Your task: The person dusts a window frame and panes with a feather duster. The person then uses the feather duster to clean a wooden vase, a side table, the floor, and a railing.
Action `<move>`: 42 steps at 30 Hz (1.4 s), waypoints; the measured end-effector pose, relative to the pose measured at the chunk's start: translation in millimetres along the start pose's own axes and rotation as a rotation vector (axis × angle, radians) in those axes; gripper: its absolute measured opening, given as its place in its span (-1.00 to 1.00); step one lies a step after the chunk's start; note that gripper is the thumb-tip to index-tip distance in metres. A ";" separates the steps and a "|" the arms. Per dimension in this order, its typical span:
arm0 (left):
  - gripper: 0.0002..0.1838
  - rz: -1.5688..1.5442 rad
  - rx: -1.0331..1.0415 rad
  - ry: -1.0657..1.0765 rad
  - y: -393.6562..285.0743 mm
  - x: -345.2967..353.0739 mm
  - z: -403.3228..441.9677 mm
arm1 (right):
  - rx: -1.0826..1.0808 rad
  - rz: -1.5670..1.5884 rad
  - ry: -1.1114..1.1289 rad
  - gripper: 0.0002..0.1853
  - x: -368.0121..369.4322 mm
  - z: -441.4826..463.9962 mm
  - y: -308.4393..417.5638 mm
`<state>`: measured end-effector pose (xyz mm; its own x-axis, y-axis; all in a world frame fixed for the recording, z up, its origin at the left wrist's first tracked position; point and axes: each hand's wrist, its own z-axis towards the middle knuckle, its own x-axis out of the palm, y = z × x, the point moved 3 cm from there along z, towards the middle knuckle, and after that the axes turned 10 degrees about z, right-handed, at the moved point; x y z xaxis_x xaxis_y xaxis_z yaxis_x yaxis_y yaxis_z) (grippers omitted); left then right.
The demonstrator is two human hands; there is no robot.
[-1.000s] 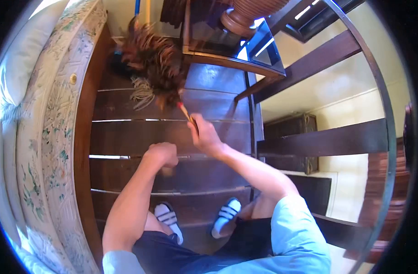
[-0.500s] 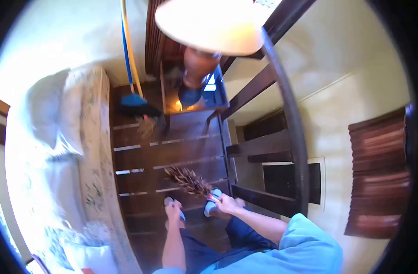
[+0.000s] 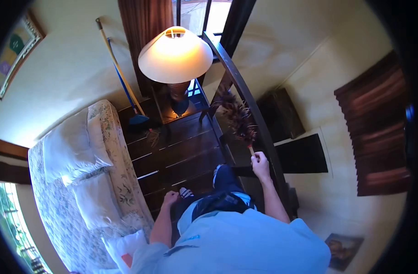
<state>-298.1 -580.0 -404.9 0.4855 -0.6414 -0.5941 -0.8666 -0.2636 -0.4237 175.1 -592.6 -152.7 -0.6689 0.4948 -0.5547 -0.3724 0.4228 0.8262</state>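
Observation:
My right hand (image 3: 261, 165) grips the short handle of a brown feather duster (image 3: 238, 119). The duster's feathers point up and away from me, against or just beside the dark wooden railing (image 3: 247, 93); I cannot tell whether they touch. My left hand (image 3: 171, 197) hangs low near my left leg, its fingers curled closed with nothing visible in them. Nearest to it are the bed's edge and my foot.
A lit table lamp (image 3: 176, 55) stands on a small glass-topped table (image 3: 195, 109) ahead. Left is a bed (image 3: 58, 214) with several pillows (image 3: 72, 146). A blue broom (image 3: 138, 119) and another long-handled tool lean in the corner. Dark plank floor (image 3: 172, 155) lies between bed and railing.
My right hand has raised the feather duster from near the floor to the railing. My left hand has come up a little, and my view has tilted up, with the body more upright.

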 end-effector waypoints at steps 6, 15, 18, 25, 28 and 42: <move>-0.74 -0.405 -0.401 0.037 46.8 -64.4 12.3 | -0.143 0.024 -0.137 -0.75 15.3 18.1 18.5; -0.74 -0.312 -0.078 -0.178 -166.2 -118.4 80.0 | -0.310 0.123 -0.022 -0.64 135.1 258.5 67.8; -0.80 -0.159 0.413 -0.272 -371.9 -186.7 77.5 | -0.332 0.207 0.013 -0.67 179.6 329.3 76.6; -0.61 0.163 1.178 -0.502 -684.1 -238.0 124.7 | -0.820 0.113 -0.579 -0.66 276.9 412.6 72.7; -0.52 0.299 1.244 -0.392 -727.6 -214.4 183.6 | -0.594 0.198 -0.392 -0.68 289.7 438.6 73.2; -0.41 0.678 1.089 -0.156 -705.5 -205.1 304.9 | -0.381 0.236 -0.362 -0.77 315.0 475.5 67.5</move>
<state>248.8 -42.8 -192.6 0.0606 -0.3051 -0.9504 -0.4400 0.8465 -0.2998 245.1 -47.2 -318.6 -0.5245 0.7990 -0.2940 -0.4901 -0.0011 0.8716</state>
